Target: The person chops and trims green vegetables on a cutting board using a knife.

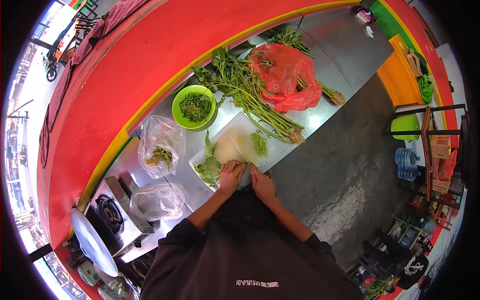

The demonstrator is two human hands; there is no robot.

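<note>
On the white cutting board (227, 127) both my hands are close together near its front edge. My right hand (262, 185) is closed round the handle of a knife (238, 150), whose thin blade points away over the board. My left hand (231, 176) has its fingers curled just left of the blade; whatever lies under them is hidden. Leafy green stems (209, 167) lie against the left hand's outer side. A small heap of chopped green stems (259, 144) rests right of the blade. Beyond the board stands a lime green bowl (212, 120) holding chopped leaves (195, 107).
Long leafy stalks (260, 107) with roots lie behind the board, partly under a red plastic bag (290, 75). Clear plastic bags (160, 145) sit at the left, one with greens inside. A gas stove (111, 212) stands farther left. A red wall (150, 50) borders the steel counter (332, 45).
</note>
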